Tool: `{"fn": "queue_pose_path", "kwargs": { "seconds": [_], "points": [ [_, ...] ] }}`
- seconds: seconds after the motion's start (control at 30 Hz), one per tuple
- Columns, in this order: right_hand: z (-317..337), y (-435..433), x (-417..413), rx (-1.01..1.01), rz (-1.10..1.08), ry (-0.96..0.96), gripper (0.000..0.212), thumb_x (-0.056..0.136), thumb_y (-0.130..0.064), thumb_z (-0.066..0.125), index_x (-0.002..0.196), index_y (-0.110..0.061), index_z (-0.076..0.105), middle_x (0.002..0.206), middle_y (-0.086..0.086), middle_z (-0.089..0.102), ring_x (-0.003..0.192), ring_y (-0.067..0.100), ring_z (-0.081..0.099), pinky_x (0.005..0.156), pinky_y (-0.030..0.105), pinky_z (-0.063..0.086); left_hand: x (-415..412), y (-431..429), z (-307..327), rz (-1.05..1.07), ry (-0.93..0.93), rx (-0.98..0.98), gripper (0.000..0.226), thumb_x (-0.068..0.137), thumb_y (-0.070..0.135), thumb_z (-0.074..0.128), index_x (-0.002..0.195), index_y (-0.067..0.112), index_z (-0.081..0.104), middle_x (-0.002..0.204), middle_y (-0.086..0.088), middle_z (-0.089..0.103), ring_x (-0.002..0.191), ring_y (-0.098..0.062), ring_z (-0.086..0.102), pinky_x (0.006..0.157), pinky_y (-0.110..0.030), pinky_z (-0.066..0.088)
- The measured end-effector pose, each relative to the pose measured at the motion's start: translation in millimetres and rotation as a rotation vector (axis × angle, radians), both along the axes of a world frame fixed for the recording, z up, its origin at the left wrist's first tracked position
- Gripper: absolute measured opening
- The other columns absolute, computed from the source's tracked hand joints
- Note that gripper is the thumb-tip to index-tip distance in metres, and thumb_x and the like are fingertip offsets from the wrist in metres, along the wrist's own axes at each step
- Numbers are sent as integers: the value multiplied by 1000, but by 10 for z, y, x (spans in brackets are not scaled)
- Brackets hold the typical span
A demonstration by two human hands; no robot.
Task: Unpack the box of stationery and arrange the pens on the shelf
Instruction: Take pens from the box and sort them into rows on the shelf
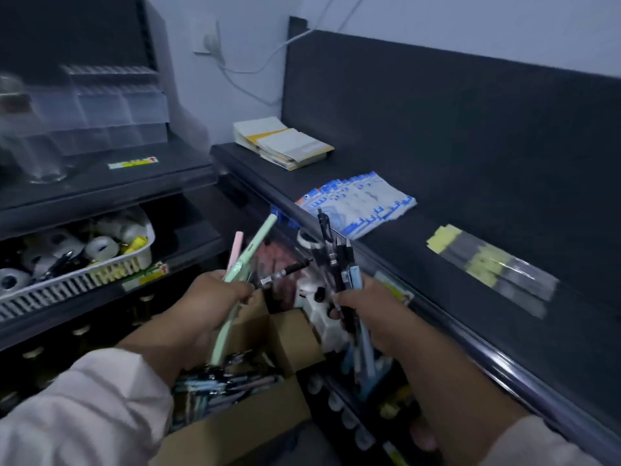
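An open cardboard box [235, 428] sits low in front of me with several pens [218, 386] lying inside. My left hand [205, 304] grips a few pens above the box: a long mint-green one [248, 253], a pink one [235, 247] and a dark one pointing right. My right hand [376, 307] holds a bunch of dark and light-blue pens [339, 260] upright, close to the front lip of the dark shelf [453, 216] on the right.
On the right shelf lie blue-and-white packets [359, 203], a stack of yellow-edged pads [285, 142] and clear-wrapped yellow items [487, 264]. The left rack holds a white basket [77, 277] of tape rolls, with clear bins [100, 109] above. A cable hangs down the back wall.
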State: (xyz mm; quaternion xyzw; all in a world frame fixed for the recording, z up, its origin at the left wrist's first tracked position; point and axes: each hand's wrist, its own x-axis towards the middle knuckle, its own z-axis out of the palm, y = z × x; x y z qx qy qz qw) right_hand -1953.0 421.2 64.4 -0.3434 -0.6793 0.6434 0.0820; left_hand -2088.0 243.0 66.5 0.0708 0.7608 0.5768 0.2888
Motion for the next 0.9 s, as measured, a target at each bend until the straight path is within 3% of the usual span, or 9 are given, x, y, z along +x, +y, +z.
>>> {"fn": "queue_pose_path", "kwargs": {
  "seconds": [0.13, 0.2, 0.27, 0.37, 0.47, 0.63, 0.77, 0.83, 0.9],
  "points": [
    [45, 44, 662, 3, -178, -6, 13, 89, -9, 61, 100, -6, 55, 76, 10, 63, 65, 21, 62, 64, 39, 47, 414, 258, 54, -162, -55, 60, 3, 88, 2, 58, 86, 4, 59, 70, -14, 61, 34, -8, 48, 38, -14, 40],
    [109, 84, 1017, 23, -261, -3, 9, 89, -8, 61, 96, -9, 55, 86, 14, 60, 70, 22, 60, 65, 36, 47, 633, 410, 55, -230, -87, 87, 8, 87, 5, 60, 91, -1, 62, 71, -17, 63, 46, -19, 53, 51, -24, 44],
    [171, 130, 1386, 39, -340, 24, 7, 90, -7, 59, 90, -10, 53, 83, 14, 58, 66, 20, 59, 62, 32, 47, 879, 577, 78, -292, -105, 87, 8, 85, 9, 63, 86, 1, 65, 69, -15, 67, 52, -23, 52, 57, -28, 42],
    [231, 191, 1951, -5, -471, 100, 8, 90, -4, 58, 87, -8, 52, 75, 13, 57, 70, 26, 58, 65, 38, 47, 1349, 833, 164, -416, -93, 62, 10, 84, 16, 66, 82, 6, 67, 67, -7, 71, 44, -14, 51, 45, -20, 40],
    [265, 237, 2558, -61, -605, 179, 9, 91, -2, 55, 84, -8, 53, 71, 11, 58, 59, 20, 58, 55, 33, 46, 1903, 1091, 230, -524, -87, 80, 7, 85, 14, 65, 85, 7, 63, 65, -5, 71, 41, -10, 53, 40, -17, 39],
    [316, 331, 3818, -74, -763, 209, 10, 88, 0, 54, 94, -7, 53, 70, 10, 56, 52, 16, 57, 47, 26, 45, 3029, 1522, 309, -666, -16, 48, 12, 80, 12, 70, 89, 6, 63, 73, -13, 69, 62, -22, 58, 62, -31, 43],
    [389, 399, 4902, -62, -891, 256, 13, 88, 4, 52, 98, -5, 48, 80, 13, 54, 52, 17, 54, 48, 28, 42, 4048, 1850, 383, -796, -2, 96, 11, 83, 6, 66, 89, 10, 58, 50, -1, 64, 52, -16, 56, 43, -16, 42],
    [397, 408, 5378, -62, -955, 258, 11, 90, 3, 51, 97, -5, 48, 80, 14, 53, 55, 18, 53, 51, 30, 40, 4508, 2011, 393, -835, 0, 119, 11, 84, 5, 65, 93, 7, 60, 63, -7, 69, 44, -12, 55, 40, -15, 40],
    [382, 419, 5753, -64, -1004, 257, 11, 90, 2, 51, 99, -4, 49, 74, 13, 52, 54, 18, 52, 52, 30, 40, 4875, 2145, 369, -867, -18, 131, 17, 83, 8, 65, 100, 6, 61, 77, -12, 71, 49, -14, 56, 48, -20, 41]
  ]
}}
